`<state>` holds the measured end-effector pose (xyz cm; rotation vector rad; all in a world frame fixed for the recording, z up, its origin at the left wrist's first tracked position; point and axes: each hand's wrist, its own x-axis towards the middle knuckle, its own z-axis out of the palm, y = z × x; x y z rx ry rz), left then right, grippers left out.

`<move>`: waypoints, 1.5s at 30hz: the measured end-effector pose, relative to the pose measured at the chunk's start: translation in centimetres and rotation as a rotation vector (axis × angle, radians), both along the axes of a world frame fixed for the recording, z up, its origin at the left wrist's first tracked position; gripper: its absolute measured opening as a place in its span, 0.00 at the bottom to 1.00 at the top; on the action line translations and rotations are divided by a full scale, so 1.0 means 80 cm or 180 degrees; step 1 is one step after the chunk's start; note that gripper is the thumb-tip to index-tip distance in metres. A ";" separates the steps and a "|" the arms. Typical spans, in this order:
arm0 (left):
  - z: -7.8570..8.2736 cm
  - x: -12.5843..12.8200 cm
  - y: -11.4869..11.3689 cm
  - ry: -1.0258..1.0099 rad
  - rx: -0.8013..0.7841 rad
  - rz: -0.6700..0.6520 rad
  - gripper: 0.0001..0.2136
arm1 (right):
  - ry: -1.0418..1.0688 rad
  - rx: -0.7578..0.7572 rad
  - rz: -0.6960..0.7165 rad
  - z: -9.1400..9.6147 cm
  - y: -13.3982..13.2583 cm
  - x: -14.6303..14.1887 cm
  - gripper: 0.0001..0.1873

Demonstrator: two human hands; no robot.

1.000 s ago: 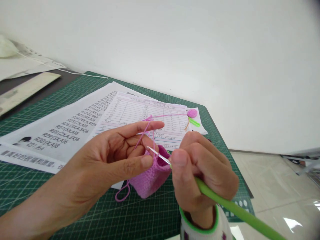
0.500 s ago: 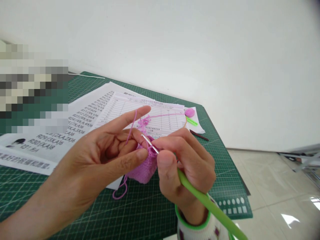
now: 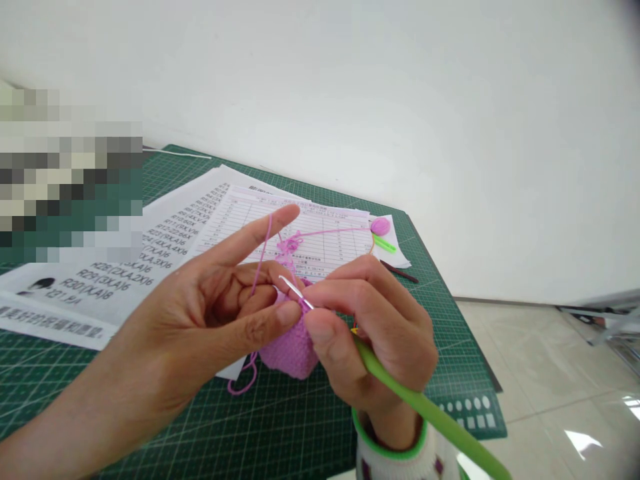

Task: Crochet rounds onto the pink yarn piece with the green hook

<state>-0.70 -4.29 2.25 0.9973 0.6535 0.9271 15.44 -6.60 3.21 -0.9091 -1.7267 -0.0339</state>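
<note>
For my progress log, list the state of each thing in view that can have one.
Left hand: pinching the crochet piece, index finger extended.
Right hand: gripping the crochet hook.
Crochet hook: slanted, metal tip exposed.
Crochet piece: held, hook at its upper edge.
Yarn strand: draped over the left index finger.
Yarn ball: wound.
Printed sheets: flat, overlapping.
Cutting mat: flat.

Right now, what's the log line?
left hand: pinching pink crochet piece | right hand: gripping green-handled hook | pink yarn: over left forefinger

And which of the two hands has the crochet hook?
The right hand, the one with the green-edged cuff, grips the crochet hook; the left hand pinches the pink crochet piece, with yarn over its index finger.
</note>
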 end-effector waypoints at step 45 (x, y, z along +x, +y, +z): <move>-0.005 -0.010 0.003 0.0202 -0.0175 -0.0406 0.32 | 0.0282 -0.0083 0.0083 0.003 -0.004 0.004 0.17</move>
